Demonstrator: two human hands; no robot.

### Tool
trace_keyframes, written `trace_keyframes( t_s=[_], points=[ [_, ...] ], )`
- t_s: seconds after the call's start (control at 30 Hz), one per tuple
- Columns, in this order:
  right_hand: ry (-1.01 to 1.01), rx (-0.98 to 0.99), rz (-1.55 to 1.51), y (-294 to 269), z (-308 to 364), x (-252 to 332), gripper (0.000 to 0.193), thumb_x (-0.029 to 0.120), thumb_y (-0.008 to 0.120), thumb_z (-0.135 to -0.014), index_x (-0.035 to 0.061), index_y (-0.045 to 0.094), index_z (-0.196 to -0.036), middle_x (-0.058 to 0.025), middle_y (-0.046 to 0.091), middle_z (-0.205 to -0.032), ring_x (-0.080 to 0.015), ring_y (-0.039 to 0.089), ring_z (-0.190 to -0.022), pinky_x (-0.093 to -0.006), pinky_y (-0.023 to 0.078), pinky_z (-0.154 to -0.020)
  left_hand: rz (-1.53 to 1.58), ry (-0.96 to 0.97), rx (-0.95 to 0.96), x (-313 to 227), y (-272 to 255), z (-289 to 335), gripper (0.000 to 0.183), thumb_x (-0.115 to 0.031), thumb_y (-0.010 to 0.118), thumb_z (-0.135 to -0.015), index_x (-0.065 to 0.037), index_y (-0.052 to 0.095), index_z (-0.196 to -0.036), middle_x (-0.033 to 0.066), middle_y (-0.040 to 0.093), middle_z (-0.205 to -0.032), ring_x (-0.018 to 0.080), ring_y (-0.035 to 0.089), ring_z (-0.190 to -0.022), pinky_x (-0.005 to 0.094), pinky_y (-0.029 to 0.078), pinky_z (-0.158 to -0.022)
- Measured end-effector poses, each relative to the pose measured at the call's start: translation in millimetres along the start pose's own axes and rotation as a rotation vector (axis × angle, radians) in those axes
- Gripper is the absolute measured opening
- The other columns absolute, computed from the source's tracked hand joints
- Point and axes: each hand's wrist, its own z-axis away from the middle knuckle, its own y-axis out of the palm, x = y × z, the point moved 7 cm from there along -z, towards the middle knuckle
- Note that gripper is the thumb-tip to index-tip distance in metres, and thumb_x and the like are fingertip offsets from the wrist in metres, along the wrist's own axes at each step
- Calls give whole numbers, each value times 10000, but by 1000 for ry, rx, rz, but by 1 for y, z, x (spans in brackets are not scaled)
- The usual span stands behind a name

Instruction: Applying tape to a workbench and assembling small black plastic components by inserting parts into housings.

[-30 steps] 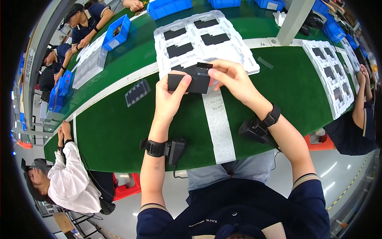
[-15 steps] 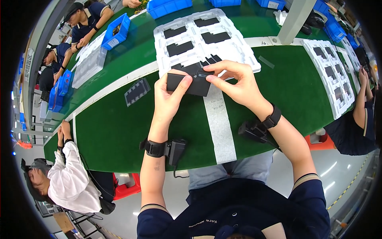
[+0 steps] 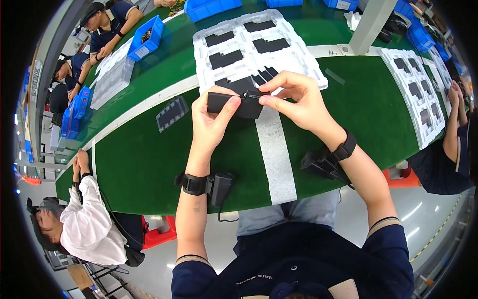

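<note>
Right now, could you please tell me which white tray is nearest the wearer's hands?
It is the upper-centre tray, its near edge partly hidden behind the left hand and right hand; the others, like the right-side tray, lie farther off.

Assembly workshop: green counter (image 3: 149, 174), white moulded tray (image 3: 246, 46) at 12 o'clock, blue bin (image 3: 153, 41) at 11, worker (image 3: 92, 224) at 8.

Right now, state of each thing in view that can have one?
Left hand: grip closed on black part
Right hand: grip closed on its right side
Black part: held up
White tray: lying flat, black pieces in pockets
Clear sheet: lying loose
Wrist straps: fastened
</note>
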Motion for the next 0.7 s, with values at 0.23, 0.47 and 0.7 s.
trace_keyframes(
  t_s=[0.23, 0.47, 0.7],
  points=[
    [384, 210, -426, 9, 1, -35, 188, 192, 592, -836, 15, 612, -898, -52, 612, -862, -112, 593, -773, -247, 476, -705, -123, 64, 72, -6, 4, 0, 107, -82, 663, -770, -2, 599, -800, 25, 619, -746, 67, 562, -687, 211, 443, -655],
    [265, 170, -89, 12, 0, -31, 208, 211, 604, -832, 12, 656, -802, -40, 625, -714, -112, 602, -669, -230, 481, -628, -178, -1, 65, 0, 0, -2, 110, -97, 654, -776, 1, 604, -780, 17, 613, -708, 59, 551, -659, 200, 434, -616],
    [368, 448, 87, 21, 5, -31, 223, 172, 613, -819, -28, 608, -722, -22, 580, -625, -63, 516, -576, -209, 422, -561, -144, -251, 165, 15, 6, -1, 145, -163, 659, -736, -36, 597, -700, -28, 550, -610, 34, 472, -555, 186, 339, -507]
  ],
)
